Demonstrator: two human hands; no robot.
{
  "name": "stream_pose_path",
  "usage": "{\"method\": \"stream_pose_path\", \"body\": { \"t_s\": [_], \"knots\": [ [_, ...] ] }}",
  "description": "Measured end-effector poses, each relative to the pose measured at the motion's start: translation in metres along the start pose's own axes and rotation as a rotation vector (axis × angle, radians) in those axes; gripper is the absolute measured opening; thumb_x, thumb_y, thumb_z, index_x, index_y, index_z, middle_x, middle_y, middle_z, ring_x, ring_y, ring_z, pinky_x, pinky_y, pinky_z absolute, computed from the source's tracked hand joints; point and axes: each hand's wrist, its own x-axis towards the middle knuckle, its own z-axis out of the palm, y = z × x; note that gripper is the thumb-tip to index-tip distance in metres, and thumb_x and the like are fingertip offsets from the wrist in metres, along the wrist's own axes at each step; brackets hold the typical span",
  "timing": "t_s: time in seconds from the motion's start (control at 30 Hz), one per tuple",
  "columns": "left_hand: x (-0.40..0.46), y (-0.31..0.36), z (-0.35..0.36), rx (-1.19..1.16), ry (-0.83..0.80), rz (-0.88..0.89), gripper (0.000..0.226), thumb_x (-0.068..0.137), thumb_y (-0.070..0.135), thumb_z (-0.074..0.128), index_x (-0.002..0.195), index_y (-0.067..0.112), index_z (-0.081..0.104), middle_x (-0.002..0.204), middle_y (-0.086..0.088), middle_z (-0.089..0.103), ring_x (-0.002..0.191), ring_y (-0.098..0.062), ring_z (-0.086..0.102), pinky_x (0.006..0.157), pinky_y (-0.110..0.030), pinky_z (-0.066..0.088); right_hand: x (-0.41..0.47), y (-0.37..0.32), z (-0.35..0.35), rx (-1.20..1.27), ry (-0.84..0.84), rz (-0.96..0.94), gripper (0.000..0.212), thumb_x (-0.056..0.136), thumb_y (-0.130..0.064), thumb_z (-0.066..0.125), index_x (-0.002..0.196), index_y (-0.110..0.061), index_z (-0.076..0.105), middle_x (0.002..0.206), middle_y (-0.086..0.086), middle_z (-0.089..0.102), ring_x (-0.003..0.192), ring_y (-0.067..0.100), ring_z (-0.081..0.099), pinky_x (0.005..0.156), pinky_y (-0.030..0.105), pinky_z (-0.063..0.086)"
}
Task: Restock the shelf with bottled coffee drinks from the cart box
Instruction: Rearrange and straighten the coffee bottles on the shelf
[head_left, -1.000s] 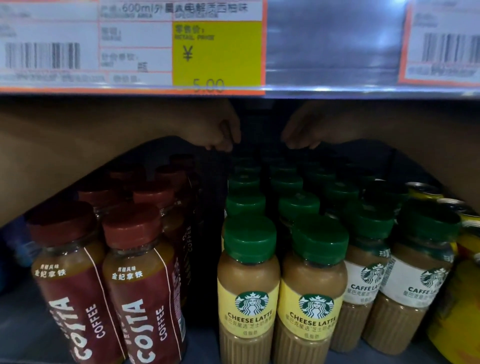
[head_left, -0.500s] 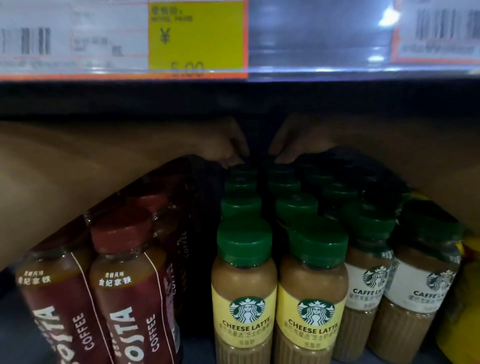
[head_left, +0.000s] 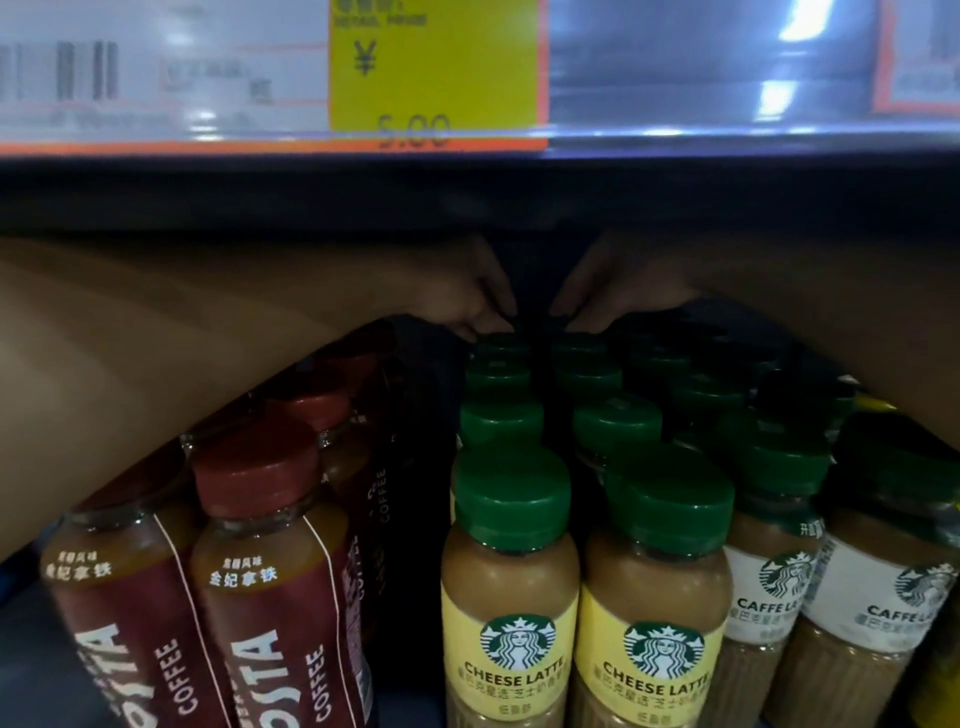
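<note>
Two rows of Starbucks cheese latte bottles (head_left: 511, 597) with green caps and yellow labels run back into the dark shelf. Both my arms reach deep over them. My left hand (head_left: 467, 296) has its fingers bent down around the cap of the rearmost bottle (head_left: 498, 345) in the left row. My right hand (head_left: 618, 291) does the same at the rearmost bottle (head_left: 579, 345) of the right row. The two hands sit close together, fingertips almost meeting. The bodies of those back bottles are hidden.
Costa coffee bottles (head_left: 270, 597) with red caps stand left, under my left forearm. Caffe latte bottles (head_left: 769, 571) with white labels stand right, under my right forearm. The shelf above, with its yellow price tag (head_left: 431, 67), hangs low over my hands. A dark gap separates Costa and cheese latte.
Both hands have come down from just above the rows onto the rearmost green caps and drawn closer together. My view has moved nearer and lower.
</note>
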Motion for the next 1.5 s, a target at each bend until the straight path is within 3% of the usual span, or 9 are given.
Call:
{"method": "stream_pose_path", "body": {
  "t_s": [0.23,0.37,0.5,0.6,0.73,0.87,1.07,1.3,1.5],
  "knots": [
    [0.0,-0.003,0.0,0.055,0.02,0.023,0.034,0.085,-0.004,0.065,0.117,-0.013,0.059,0.072,-0.004,0.056,0.044,0.002,0.057,0.046,-0.009,0.048,-0.01,-0.003,-0.002,-0.009,-0.008,0.0,0.025,0.075,-0.012,0.08,0.099,-0.012,0.077,0.097,0.001,0.075,0.089,0.016,0.066,0.089,0.035,0.052],
    [-0.009,0.01,-0.006,0.304,0.09,0.098,0.032,0.087,0.005,0.067,0.117,-0.003,0.065,0.099,-0.013,0.065,0.081,-0.013,0.056,0.061,-0.01,0.041,-0.022,-0.004,-0.006,-0.006,0.057,-0.022,0.025,0.084,-0.007,0.073,0.108,-0.012,0.071,0.1,0.001,0.068,0.1,0.018,0.062,0.086,0.024,0.045],
    [-0.031,0.035,0.006,0.306,0.209,0.232,0.022,0.095,0.017,0.058,0.111,0.007,0.068,0.106,-0.006,0.067,0.093,-0.014,0.057,0.07,-0.014,0.042,-0.055,0.013,-0.016,0.173,0.094,-0.011,0.018,0.086,-0.009,0.07,0.095,-0.025,0.071,0.102,0.0,0.071,0.102,0.019,0.066,0.094,0.033,0.052],
    [-0.051,0.058,0.026,0.305,0.172,0.324,0.019,0.093,0.028,0.06,0.101,0.015,0.072,0.1,0.001,0.07,0.091,-0.01,0.061,0.081,-0.018,0.044,-0.086,0.025,-0.018,0.18,0.125,0.003,0.014,0.085,-0.014,0.072,0.094,-0.024,0.073,0.094,-0.002,0.072,0.09,0.017,0.069,0.084,0.033,0.055],
    [-0.071,0.091,0.046,0.268,0.032,0.418,0.019,0.091,0.031,0.062,0.093,0.015,0.074,0.09,0.006,0.071,0.085,-0.008,0.064,0.084,-0.03,0.049,-0.138,0.024,-0.02,0.12,0.22,0.048,0.004,0.082,-0.028,0.075,0.085,-0.027,0.073,0.089,-0.005,0.074,0.089,0.017,0.07,0.073,0.021,0.05],
    [-0.087,0.112,0.058,0.247,-0.075,0.413,0.025,0.085,0.042,0.066,0.089,0.019,0.074,0.08,0.007,0.072,0.075,-0.004,0.065,0.074,-0.026,0.052,-0.193,0.004,-0.029,0.142,0.1,0.063,0.018,0.081,-0.043,0.07,0.087,-0.027,0.075,0.089,-0.012,0.075,0.09,0.01,0.069,0.084,0.026,0.051],
    [-0.094,0.12,0.064,0.286,-0.175,0.388,0.033,0.071,0.037,0.081,0.094,0.015,0.073,0.085,0.002,0.072,0.075,-0.009,0.066,0.074,-0.03,0.054,-0.214,-0.008,-0.034,0.139,-0.056,0.186,0.052,0.051,-0.057,0.074,0.095,-0.031,0.075,0.094,-0.009,0.075,0.093,0.008,0.069,0.096,0.036,0.052],
    [-0.094,0.121,0.065,0.28,-0.189,0.351,0.033,0.065,0.034,0.086,0.091,0.019,0.071,0.085,0.001,0.071,0.079,-0.016,0.068,0.079,-0.039,0.056,-0.211,-0.006,-0.032,0.198,-0.047,0.215,0.053,0.047,-0.05,0.077,0.096,-0.029,0.074,0.091,-0.014,0.075,0.088,0.001,0.069,0.081,0.019,0.05],
    [-0.1,0.125,0.066,0.28,-0.176,0.33,0.03,0.065,0.036,0.085,0.089,0.022,0.072,0.08,0.007,0.071,0.075,-0.01,0.067,0.081,-0.039,0.057,-0.218,-0.009,-0.032,0.18,-0.008,0.218,0.047,0.046,-0.046,0.077,0.092,-0.032,0.074,0.084,-0.021,0.073,0.084,-0.004,0.067,0.068,0.003,0.048]
  ]
}}
